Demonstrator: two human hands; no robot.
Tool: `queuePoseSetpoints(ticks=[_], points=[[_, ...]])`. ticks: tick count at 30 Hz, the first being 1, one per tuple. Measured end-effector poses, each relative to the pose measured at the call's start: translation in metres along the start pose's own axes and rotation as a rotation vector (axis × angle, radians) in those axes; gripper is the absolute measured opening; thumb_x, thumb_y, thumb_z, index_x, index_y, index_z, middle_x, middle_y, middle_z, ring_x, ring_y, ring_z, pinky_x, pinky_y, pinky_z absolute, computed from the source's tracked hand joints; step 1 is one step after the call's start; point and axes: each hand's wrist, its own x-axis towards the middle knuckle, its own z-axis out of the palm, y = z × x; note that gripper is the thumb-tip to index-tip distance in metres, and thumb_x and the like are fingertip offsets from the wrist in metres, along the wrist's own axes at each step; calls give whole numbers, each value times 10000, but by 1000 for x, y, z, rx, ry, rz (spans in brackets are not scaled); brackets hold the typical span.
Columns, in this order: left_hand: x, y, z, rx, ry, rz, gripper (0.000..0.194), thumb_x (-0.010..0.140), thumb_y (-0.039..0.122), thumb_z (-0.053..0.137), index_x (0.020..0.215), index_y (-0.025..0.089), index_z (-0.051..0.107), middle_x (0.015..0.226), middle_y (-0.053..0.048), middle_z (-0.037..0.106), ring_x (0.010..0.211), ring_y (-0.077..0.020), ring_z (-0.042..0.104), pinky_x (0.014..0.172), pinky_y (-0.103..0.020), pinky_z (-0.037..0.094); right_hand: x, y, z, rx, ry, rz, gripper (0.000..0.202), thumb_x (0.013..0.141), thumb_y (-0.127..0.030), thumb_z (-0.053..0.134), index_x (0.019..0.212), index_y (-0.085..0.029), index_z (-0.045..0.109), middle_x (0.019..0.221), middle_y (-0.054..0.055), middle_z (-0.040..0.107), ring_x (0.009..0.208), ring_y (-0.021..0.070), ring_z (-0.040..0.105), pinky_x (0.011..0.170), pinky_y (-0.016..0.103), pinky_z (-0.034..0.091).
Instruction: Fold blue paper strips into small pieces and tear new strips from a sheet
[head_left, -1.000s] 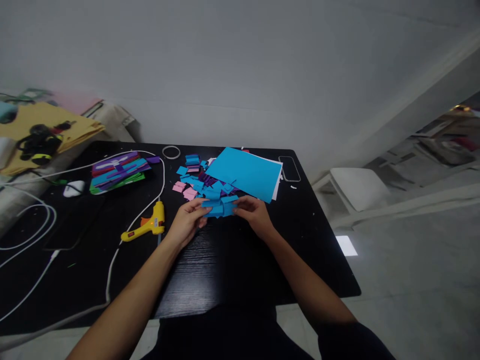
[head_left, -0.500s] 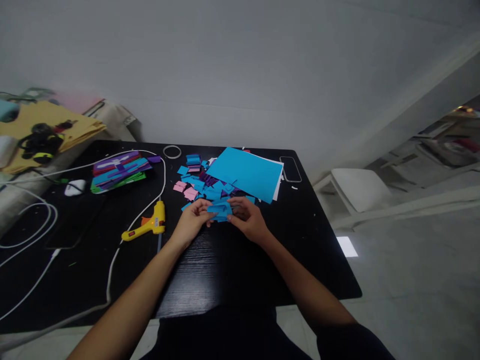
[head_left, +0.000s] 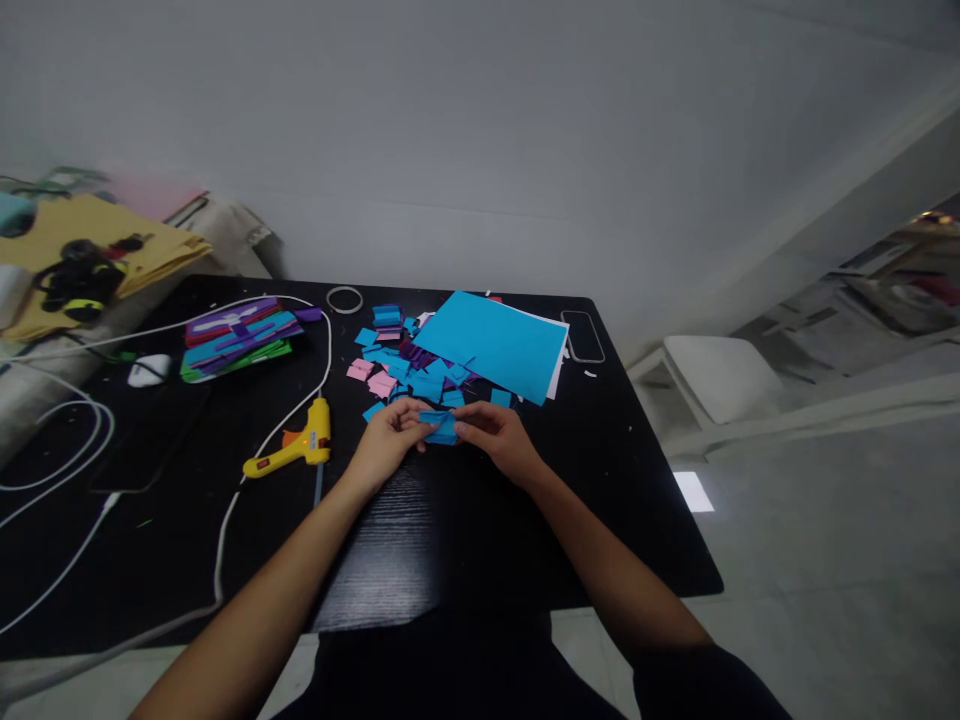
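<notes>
Together at the paper pile: two hands close on blue slips

Close together above a black wood-grain table, a person's bare left hand and bare right hand grip a small bundle of blue paper slips between them, thumbs and fingers pinching its opposite ends. The bundle sits just on the near side of a scatter of loose blue paper pieces; how many slips it contains cannot be told.

Two clusters of pink paper pieces lie at the scatter's left edge, with a small blue, purple and pink paper stack behind them. To the right, a large bright-blue paper sheet slants over a white paper sheet, and a clear, rectangular frame-like object lies just beside them.

On the left, a yellow glue gun with an orange trigger rests on its side near a looping white cable. Beyond it are a fanned stack of multicoloured strips, a small white case and a thin pale ring. A white stool stands beyond the table's right edge.
</notes>
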Motion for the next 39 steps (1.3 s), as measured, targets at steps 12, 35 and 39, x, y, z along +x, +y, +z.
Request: queuePoseSetpoints(ticks=[12, 35, 39], points=[[-14, 10, 2, -163, -296, -136, 396, 703, 354, 903, 844, 196, 569, 597, 79, 576, 373, -46, 446, 339, -150, 342, 2, -5, -11, 260, -148, 255, 311, 603, -315, 981, 777, -200, 750, 727, -38, 701, 642, 114, 663, 685, 266, 591], [-15, 16, 7, -263, -207, -82, 367, 623, 237, 919, 759, 177, 583, 524, 95, 531, 349, -23, 382, 319, -127, 271, 69, 18, 8, -933, 124, -229, 43, 845, -153, 700, 834, -194, 698, 860, 36, 640, 794, 200, 596, 819, 358, 502], [-14, 16, 5, -328, -95, 10, 321, 683, 273, 888, 767, 178, 593, 464, 104, 491, 333, -31, 386, 361, -144, 308, 49, 15, 0, -860, 195, -256, 106, 846, -132, 637, 909, -199, 691, 1055, 84, 650, 806, 189, 638, 768, 353, 564]])
